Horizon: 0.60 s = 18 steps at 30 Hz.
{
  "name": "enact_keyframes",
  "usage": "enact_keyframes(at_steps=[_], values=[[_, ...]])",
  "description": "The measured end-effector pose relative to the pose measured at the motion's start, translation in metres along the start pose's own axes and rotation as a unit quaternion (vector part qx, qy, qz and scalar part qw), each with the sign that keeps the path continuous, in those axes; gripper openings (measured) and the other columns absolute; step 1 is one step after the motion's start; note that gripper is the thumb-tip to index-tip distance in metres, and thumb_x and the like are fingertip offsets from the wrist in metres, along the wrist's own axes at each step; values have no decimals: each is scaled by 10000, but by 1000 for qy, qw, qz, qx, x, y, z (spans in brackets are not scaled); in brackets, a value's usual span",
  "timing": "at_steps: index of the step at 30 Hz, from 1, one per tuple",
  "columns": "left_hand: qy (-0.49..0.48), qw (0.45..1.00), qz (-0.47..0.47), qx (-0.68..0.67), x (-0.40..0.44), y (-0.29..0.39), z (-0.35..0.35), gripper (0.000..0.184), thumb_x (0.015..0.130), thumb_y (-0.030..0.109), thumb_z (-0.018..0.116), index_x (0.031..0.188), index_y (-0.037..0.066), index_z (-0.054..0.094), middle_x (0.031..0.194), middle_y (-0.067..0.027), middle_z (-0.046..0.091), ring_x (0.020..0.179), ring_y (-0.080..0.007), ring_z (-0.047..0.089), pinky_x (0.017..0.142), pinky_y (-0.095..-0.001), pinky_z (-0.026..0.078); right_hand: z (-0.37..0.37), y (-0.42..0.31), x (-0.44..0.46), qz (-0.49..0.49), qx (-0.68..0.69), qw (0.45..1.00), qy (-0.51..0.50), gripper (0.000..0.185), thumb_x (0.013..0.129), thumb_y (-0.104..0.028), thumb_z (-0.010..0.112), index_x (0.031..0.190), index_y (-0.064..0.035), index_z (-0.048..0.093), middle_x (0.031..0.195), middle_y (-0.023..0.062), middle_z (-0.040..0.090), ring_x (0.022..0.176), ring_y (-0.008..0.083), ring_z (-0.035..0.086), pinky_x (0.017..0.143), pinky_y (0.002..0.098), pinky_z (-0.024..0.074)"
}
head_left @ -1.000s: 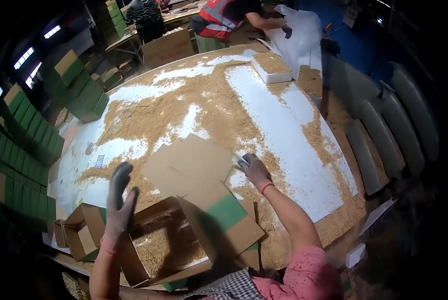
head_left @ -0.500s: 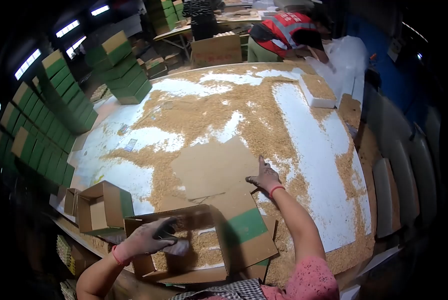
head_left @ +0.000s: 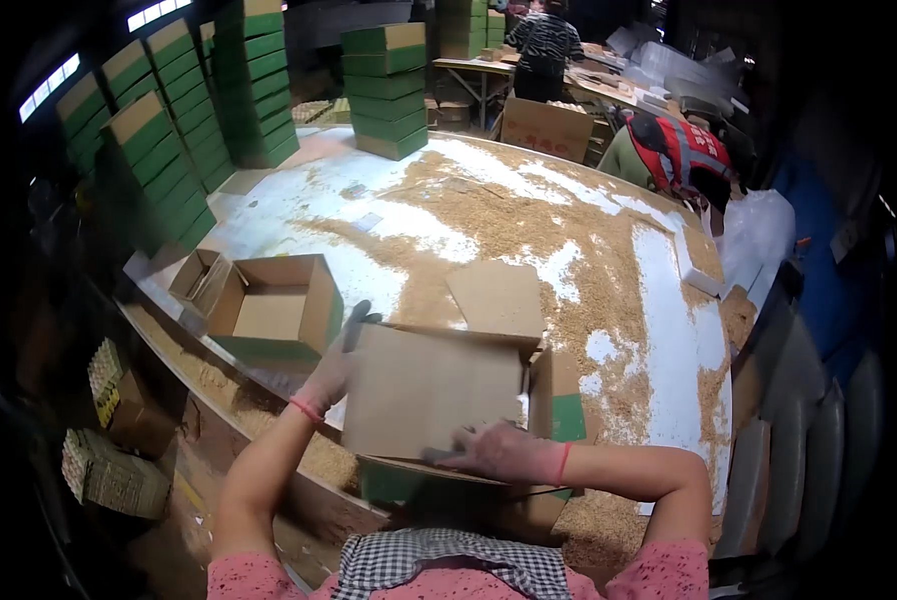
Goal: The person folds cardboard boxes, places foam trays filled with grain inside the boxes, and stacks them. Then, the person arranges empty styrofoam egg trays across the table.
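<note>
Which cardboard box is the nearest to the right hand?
The box directly before the checked apron: the right hand is at its near edge. The open box and green stacks are farther away.

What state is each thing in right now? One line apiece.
Cardboard sheet: over the near carton's mouth
Near carton: mostly covered, contents hidden
Left carton: open, empty
Cardboard piece behind: lying flat
Carton stack on far side: upright
Sawdust-like grains: loose, scattered
Left hand: at sheet's left edge, grip unclear
Right hand: at sheet's near edge, grip unclear
</note>
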<state>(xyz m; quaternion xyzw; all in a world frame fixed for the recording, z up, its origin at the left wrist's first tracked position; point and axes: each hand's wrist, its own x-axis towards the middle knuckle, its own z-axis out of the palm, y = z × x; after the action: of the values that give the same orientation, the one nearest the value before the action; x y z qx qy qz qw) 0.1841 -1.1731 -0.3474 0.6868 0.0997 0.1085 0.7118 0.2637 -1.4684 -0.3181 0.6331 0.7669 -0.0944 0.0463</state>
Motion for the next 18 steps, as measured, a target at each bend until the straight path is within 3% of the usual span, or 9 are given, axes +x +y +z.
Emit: enact_keyframes(at_steps=[2, 4, 6, 8, 11, 12, 14, 17, 18], values=[[-15, 988, 115, 103, -2, 4, 0, 717, 899, 152, 606, 1490, 57, 211, 1443, -145, 370, 1304, -205, 388, 1088, -318, 308, 2, 5, -9, 21, 86, 993, -76, 342, 958, -198, 439, 1273, -284, 543, 1002, 117, 561, 768, 282, 640, 626, 363, 545], [24, 996, 46, 67, -2, 6, -3, 685, 934, 229, 589, 1484, 46, 224, 1453, -133, 351, 1278, -192, 414, 1048, -311, 372, -15, 19, -20, 52, 161, 982, -87, 301, 948, -234, 472, 1234, -239, 564, 1049, 138, 582, 885, 313, 637, 758, 409, 532], [51, 993, -17, -102, -26, 21, -22, 620, 941, 251, 589, 1453, 61, 296, 1384, -99, 424, 1251, -180, 447, 1043, -310, 382, -54, 28, -46, -22, 98, 982, 157, 308, 931, -177, 467, 1220, -144, 569, 1132, 161, 580, 1006, 329, 605, 872, 425, 499], [-24, 990, -55, -127, -47, -22, -60, 658, 940, 295, 590, 1466, 61, 271, 1432, -83, 380, 1271, -185, 436, 1061, -309, 370, -22, 52, -106, 198, 93, 889, 402, 357, 873, -112, 457, 1207, -34, 557, 1263, 182, 527, 1148, 344, 532, 969, 436, 442], [-88, 980, -104, 148, -66, -68, -34, 921, 884, 494, 575, 1485, -12, 95, 1485, -210, 310, 1339, -290, 373, 1075, -382, 358, 28, 46, -74, 228, 96, 907, 340, 476, 815, -69, 446, 1281, 17, 491, 1381, 217, 425, 1216, 379, 470, 1018, 435, 404], [-109, 968, -87, 207, -57, -75, -12, 984, 862, 528, 581, 1485, -18, 50, 1469, -240, 327, 1317, -328, 400, 1066, -397, 366, 54, 36, -45, 225, 273, 851, 388, 603, 830, -98, 505, 1412, -22, 366, 1468, 251, 298, 1306, 409, 362, 1073, 436, 347], [-79, 921, -182, 334, -59, -22, 37, 1068, 838, 506, 646, 1501, 48, -55, 1550, -221, 124, 1388, -335, 283, 1128, -380, 278, 60, 27, -31, 275, 218, 851, 390, 584, 866, -153, 497, 1412, -2, 353, 1472, 230, 306, 1320, 394, 347, 1091, 424, 309], [-64, 938, -85, 329, -57, -49, 25, 1154, 774, 523, 700, 1501, 67, -72, 1540, -244, 130, 1376, -362, 299, 1128, -390, 283, 73, 17, -14, 432, 49, 810, 393, 599, 974, -319, 473, 1412, 58, 314, 1485, 166, 330, 1362, 348, 303, 1146, 390, 197], [-54, 940, -86, 324, -54, -58, 21, 1154, 774, 523, 700, 1501, 67, -72, 1540, -244, 130, 1376, -362, 299, 1128, -390, 283, 105, 24, -23, 469, 228, 740, 425, 599, 960, -340, 507, 1401, 30, 342, 1443, 162, 374, 1314, 319, 357, 1098, 373, 280]])
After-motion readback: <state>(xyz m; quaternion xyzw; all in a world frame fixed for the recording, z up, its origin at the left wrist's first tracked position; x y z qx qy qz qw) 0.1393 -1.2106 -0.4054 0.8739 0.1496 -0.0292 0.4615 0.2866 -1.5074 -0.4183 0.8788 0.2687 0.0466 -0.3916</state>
